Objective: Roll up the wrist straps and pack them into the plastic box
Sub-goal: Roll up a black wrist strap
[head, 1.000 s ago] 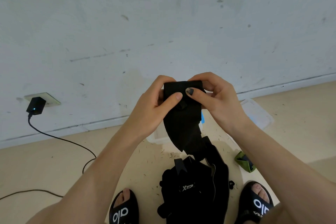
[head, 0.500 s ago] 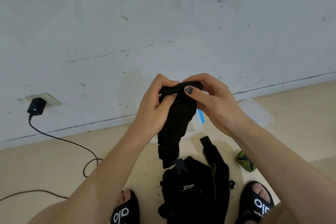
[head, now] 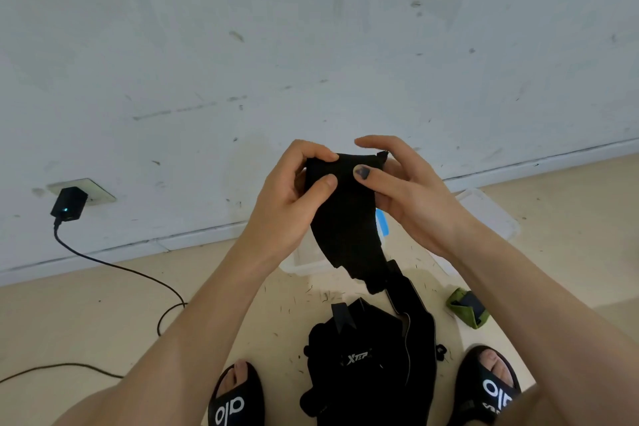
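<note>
I hold the wrist strap [head: 345, 218] with 2 hands: left hand [head: 294, 197] and right hand [head: 408, 194] pinch its top edge; its long axis hangs down toward the floor.

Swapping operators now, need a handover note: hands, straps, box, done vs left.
Left hand and right hand both pinch the top edge of a black wrist strap, held up, its tail hanging unrolled.
More black straps are piled on the floor between the feet.
Plastic box sits open behind the hands; contents hidden.
Rolled green strap lies on the floor.
Left: roll held strap, pack everything.
</note>
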The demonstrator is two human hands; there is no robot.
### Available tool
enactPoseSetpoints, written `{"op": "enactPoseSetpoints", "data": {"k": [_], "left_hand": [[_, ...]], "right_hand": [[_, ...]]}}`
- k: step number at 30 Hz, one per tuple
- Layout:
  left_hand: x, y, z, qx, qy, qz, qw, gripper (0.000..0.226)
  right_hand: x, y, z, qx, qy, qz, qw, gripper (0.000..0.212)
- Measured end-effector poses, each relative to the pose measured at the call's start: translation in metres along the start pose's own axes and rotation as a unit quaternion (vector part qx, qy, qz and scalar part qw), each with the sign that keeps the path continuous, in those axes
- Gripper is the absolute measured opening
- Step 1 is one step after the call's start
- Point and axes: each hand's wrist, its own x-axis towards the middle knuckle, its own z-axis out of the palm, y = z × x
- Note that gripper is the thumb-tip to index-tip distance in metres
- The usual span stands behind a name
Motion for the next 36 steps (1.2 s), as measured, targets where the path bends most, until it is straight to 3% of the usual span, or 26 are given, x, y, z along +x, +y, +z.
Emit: {"op": "enactPoseSetpoints", "data": {"k": [3, 7, 14, 21, 26, 31, 34, 36], "left_hand": [[-0.001, -0.001, -0.001, 0.01, 0.005, -0.009, 1.0, 0.034], [-0.001, -0.001, -0.001, 0.059, -0.022, -0.01, 0.998, 0.026], [0.0, -0.006, 0.002, 0.064, 0.0, 0.024, 0.998, 0.025], [-0.001, -0.005, 0.004, 0.009, 0.026, 0.007, 1.0, 0.033], [0.0, -0.004, 0.006, -0.092, -0.032, -0.067, 0.993, 0.021], [-0.002, -0.001, 0.007, -0.086, -0.005, -0.059, 0.995, 0.024], [-0.002, -0.002, 0.005, -0.053, 0.006, -0.047, 0.997, 0.025], [-0.002, -0.002, 0.005, -0.019, 0.006, -0.033, 0.999, 0.027]], "right_hand": [[0.0, -0.002, 0.001, -0.02, 0.014, -0.018, 1.0, 0.025], [-0.001, -0.001, 0.001, -0.026, 0.039, -0.059, 0.997, 0.019], [-0.003, -0.001, 0.003, -0.084, 0.005, -0.048, 0.995, 0.031], [-0.005, 0.001, 0.008, -0.09, 0.008, -0.105, 0.99, 0.026], [-0.005, 0.005, 0.006, -0.113, 0.026, -0.134, 0.984, 0.03], [-0.006, 0.002, 0.003, -0.148, 0.014, -0.087, 0.985, 0.033], [-0.008, -0.004, 0.004, -0.104, -0.012, -0.035, 0.994, 0.032], [-0.007, -0.004, 0.005, -0.101, -0.001, -0.048, 0.994, 0.027]]}}
